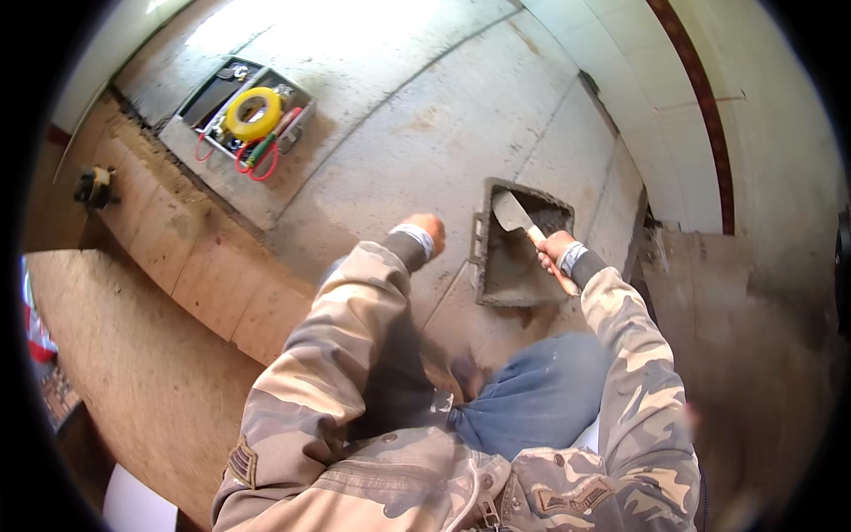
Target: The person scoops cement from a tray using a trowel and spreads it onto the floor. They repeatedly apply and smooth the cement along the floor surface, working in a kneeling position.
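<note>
Two hands are at work over a bare concrete floor (425, 133) that fills most of the view, with a pale tiled wall (638, 97) running along its right side and a strip of tan paving slabs (191, 257) on your left. Up at the far left sits a shallow open tool tray (199, 146) with a yellow reel (253, 113) and red-handled tools in it, well apart from where you crouch. Nearer, just ahead of your knee in blue trousers (541, 395), lies a dark mortar pan (501, 266) with a layer of grey mix in it. Your right hand (557, 253) is clenched round the wooden handle of a trowel (514, 215), whose blade points up and left and sits inside the pan near its far corner. Your left hand (425, 230) reaches forward over the floor beside the pan's left rim; it looks loosely curled and carries nothing that I can see, though I cannot tell whether it presses on the concrete. From here the risk is a spill: lift the blade tilted or overloaded and mix may slide off onto the floor, and a hard scrape against the rim could shift the pan.
</note>
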Demonstrator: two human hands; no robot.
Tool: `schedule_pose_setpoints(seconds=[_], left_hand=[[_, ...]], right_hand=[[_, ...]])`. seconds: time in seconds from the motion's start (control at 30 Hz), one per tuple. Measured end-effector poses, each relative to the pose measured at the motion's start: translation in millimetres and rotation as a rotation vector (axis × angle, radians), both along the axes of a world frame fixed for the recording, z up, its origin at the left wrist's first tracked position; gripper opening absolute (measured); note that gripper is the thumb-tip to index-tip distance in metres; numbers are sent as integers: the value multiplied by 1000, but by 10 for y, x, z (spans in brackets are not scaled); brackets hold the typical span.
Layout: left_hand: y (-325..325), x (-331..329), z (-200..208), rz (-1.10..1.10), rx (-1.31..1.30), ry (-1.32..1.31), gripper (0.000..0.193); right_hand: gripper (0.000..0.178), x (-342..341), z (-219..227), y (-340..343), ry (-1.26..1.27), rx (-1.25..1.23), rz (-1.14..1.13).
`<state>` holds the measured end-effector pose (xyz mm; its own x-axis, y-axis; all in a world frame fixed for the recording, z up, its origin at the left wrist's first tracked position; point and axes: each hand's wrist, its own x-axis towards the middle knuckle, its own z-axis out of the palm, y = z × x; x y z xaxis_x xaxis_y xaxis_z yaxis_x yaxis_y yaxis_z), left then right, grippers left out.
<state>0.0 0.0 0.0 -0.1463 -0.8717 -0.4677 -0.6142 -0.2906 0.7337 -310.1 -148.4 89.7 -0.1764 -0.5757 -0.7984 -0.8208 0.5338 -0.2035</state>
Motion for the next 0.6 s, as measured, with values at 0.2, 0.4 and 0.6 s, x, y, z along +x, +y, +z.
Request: schedule_pose_setpoints(seconds=[0.2,0.4,0.6], left_hand=[[-401,-244,-423,122,29,10,40],[-754,-752,-898,122,133,50,52],[-768,-1066,-1448,407,483,866,34]], right_hand=[[18,-118,-423,174,-49,-119,-61],[23,-437,-791,620,-266,-96,-337],[24,-377,-847,765,-397,-177,-379]])
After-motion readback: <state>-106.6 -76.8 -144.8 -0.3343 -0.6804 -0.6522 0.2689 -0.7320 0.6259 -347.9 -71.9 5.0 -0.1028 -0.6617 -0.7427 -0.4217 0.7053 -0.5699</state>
